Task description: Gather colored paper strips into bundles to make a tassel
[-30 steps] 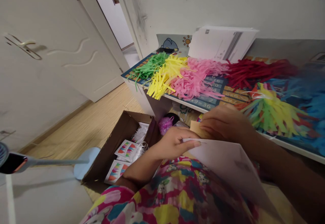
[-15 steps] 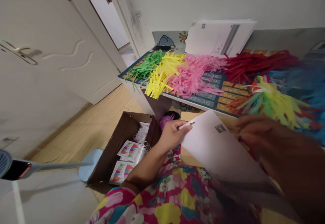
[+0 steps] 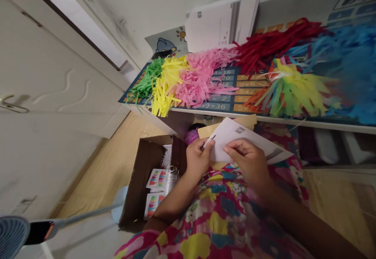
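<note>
Just below the worktop's (image 3: 329,125) front edge, my left hand (image 3: 197,156) clamps the paper (image 3: 254,133) at its left end, thumb on top. My right hand (image 3: 249,159) is over the paper, thumb and finger close together (whether they grip anything, I cannot tell). Tan card (image 3: 250,121) shows behind the paper. A pink fringe (image 3: 202,83) lies on the worktop; the box (image 3: 132,196) stands below, left.
</note>
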A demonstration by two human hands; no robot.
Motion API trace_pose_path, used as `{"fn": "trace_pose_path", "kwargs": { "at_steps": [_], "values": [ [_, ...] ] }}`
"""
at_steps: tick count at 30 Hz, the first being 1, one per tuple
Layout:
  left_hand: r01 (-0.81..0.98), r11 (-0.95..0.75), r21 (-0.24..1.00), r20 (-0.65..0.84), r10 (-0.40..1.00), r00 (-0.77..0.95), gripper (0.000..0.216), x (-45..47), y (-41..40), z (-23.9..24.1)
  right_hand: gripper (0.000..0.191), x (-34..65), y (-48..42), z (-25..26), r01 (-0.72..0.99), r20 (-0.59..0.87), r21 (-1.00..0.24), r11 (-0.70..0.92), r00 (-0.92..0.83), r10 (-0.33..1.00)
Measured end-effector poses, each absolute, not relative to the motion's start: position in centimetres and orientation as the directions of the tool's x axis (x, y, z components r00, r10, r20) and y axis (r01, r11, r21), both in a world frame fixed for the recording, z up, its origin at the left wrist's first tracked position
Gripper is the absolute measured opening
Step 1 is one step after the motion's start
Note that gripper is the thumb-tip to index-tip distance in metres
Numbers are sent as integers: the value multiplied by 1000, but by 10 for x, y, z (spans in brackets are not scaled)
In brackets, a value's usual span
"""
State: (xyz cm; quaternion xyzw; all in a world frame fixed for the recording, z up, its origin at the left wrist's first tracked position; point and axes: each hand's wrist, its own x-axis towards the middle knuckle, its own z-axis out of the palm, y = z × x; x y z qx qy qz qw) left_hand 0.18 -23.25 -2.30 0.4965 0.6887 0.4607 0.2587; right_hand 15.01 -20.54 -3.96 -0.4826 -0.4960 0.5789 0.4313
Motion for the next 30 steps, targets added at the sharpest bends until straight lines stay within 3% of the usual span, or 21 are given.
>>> {"fn": "trace_pose_path", "kwargs": {
  "at_steps": [15,30],
  "values": [
    [514,21,858,209,899,-385,19,10,-233,-25,29,141,-207,-47,56,-36,-998,-37,23,999],
    [497,-19,867,229,902,-366,15,14,-237,-22,28,135,-206,-53,138,77,-988,70,44,996]
  ]
}}
